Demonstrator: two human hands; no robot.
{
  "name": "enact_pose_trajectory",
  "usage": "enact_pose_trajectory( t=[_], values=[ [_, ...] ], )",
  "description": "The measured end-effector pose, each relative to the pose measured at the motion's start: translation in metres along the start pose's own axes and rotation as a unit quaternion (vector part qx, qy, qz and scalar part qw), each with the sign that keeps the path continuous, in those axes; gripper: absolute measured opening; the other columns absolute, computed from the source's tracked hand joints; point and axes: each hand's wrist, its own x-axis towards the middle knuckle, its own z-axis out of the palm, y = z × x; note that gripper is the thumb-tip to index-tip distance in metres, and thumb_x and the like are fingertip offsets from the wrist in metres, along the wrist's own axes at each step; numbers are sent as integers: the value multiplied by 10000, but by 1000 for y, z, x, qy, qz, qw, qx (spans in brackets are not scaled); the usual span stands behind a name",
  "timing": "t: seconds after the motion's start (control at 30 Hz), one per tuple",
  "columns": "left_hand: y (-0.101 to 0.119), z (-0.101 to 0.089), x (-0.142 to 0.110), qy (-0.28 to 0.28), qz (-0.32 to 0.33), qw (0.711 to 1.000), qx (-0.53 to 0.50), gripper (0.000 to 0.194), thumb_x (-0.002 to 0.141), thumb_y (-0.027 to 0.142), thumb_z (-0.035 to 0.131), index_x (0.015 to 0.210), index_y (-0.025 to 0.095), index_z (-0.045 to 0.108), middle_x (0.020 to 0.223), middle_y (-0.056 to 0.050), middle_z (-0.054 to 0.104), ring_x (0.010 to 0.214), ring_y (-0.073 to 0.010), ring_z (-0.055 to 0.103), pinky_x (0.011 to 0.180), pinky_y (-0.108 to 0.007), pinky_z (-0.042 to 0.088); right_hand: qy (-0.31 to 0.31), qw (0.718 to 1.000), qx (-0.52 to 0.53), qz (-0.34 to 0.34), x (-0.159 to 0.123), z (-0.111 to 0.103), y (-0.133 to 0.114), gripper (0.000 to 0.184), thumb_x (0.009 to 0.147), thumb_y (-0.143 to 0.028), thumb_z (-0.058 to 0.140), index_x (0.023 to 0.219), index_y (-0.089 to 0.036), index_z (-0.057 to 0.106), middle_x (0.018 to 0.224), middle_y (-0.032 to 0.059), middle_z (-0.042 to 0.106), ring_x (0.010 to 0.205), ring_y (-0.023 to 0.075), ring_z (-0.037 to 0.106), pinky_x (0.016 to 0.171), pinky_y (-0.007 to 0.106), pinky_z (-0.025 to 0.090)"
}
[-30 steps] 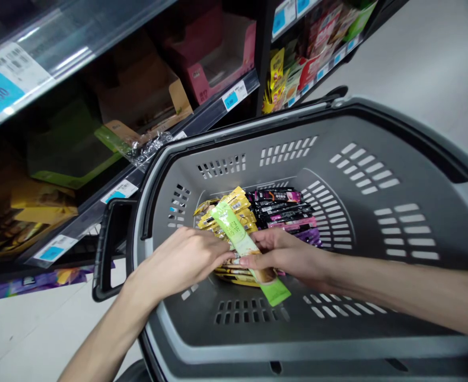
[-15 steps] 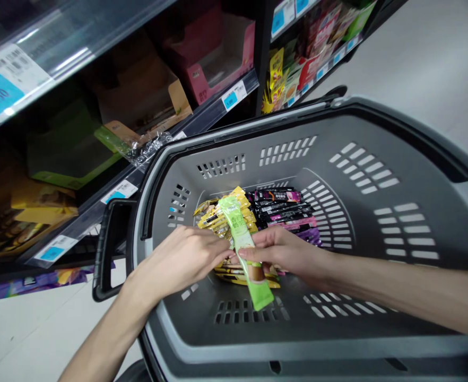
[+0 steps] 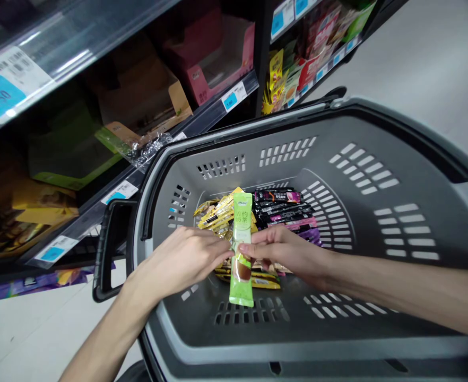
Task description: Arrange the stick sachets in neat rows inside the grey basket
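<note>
Carefully, the right hand pinched a green sachet upright; the left hand's grip was closed, its contents hidden.

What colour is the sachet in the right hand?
The sachet is light green with a brown cup print; best in the head view.

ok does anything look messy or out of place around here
Crumpled clear plastic droops over the shelf edge by the green box, looking like wrapping left loose. The green packet looks intact, and I see no spill in the basket.
</note>
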Motion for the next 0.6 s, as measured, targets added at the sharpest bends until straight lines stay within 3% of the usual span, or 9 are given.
enact_pose_trajectory(
  t=[0.17,0.27,0.37,0.47,0.6],
  values=[
    [0,1,-3,16,-6,1000,10,349,1053,334,334,1042,190,652,823,-12,672,757,-172,643,664,-319,405,17,999,24,18,2,-2,3,339,827,-491,731,744,-163,765,715,19,692,609,110,436,575,261,300],
    [0,0,-5,50,-1,999,11,273,1044,285,362,1088,183,611,875,-12,661,788,-165,628,687,-312,423,4,997,71,20,4,-3,5,294,828,-459,747,818,-166,779,798,22,694,662,109,483,612,251,341],
    [2,-3,-6,65,34,997,34,201,998,175,428,1120,193,586,999,-33,635,882,-169,597,668,-298,417,-25,994,106,9,5,-2,5,272,865,-433,718,883,-168,778,872,46,712,747,127,559,654,248,378],
    [6,-6,-6,73,84,992,65,314,935,64,451,1168,221,591,1092,-46,609,946,-180,565,663,-301,412,-37,988,148,-6,5,-1,4,267,863,-423,725,981,-187,771,937,56,716,795,140,598,665,246,408],
    [10,-4,-7,136,142,978,73,247,971,110,467,1138,194,628,1028,-47,658,917,-175,573,719,-308,457,-21,980,195,-35,5,1,1,260,841,-370,765,1032,-195,758,971,47,700,810,125,581,690,231,439]
  ],
)
